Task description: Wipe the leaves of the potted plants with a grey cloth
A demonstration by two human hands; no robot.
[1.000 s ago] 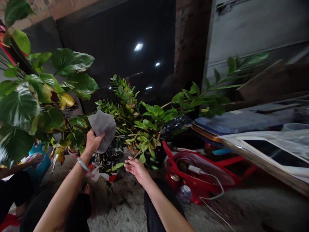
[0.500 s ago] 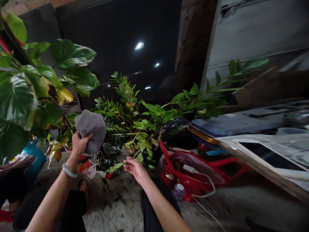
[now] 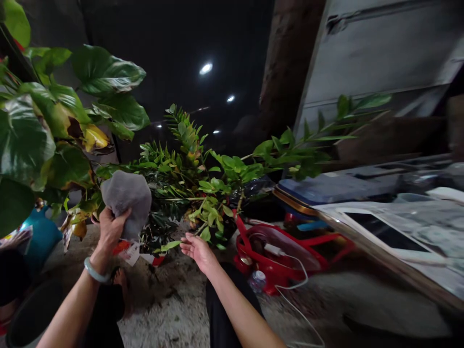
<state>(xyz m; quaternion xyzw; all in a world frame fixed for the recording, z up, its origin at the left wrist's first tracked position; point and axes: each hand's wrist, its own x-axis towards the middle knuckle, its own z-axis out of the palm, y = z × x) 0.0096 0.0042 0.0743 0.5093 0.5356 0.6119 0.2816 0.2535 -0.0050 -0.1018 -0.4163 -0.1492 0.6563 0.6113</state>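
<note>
a person's left hand (image 3: pixel 110 229) grips a grey cloth (image 3: pixel 128 198), thumb laid over its front and fingers wrapped behind it, the fabric bunched and raised beside the lower leaves of a broad-leaved plant (image 3: pixel 108 77). a pale bangle (image 3: pixel 96 271) circles the wrist. the right hand (image 3: pixel 198 251) reaches out low at center, palm partly up, its fingers loosely spread and slightly curled, with nothing seen in the palm; their tips meet the end of a slim green leaf (image 3: pixel 167 247) in view, though whether they touch it cannot be told.

behind the hands, a leafy shrub (image 3: pixel 217 186) spreads before a dark panel (image 3: pixel 163 63) flecked with bright lights. a yellowed leaf (image 3: pixel 94 137) hangs in the larger plant, above the cloth. red and white paper (image 3: pixel 132 253) lies near the floor (image 3: pixel 174 309), below the cloth.

at right, a red basket (image 3: pixel 279 275) holds a white plug (image 3: pixel 274 249) whose cable (image 3: pixel 306 274) trails over the side. a clear jar (image 3: pixel 258 280) stands just beside it, near a cluttered table (image 3: pixel 380 270). at far left, another person's hand (image 3: pixel 16 239) shows near a teal vase (image 3: pixel 41 237).
</note>
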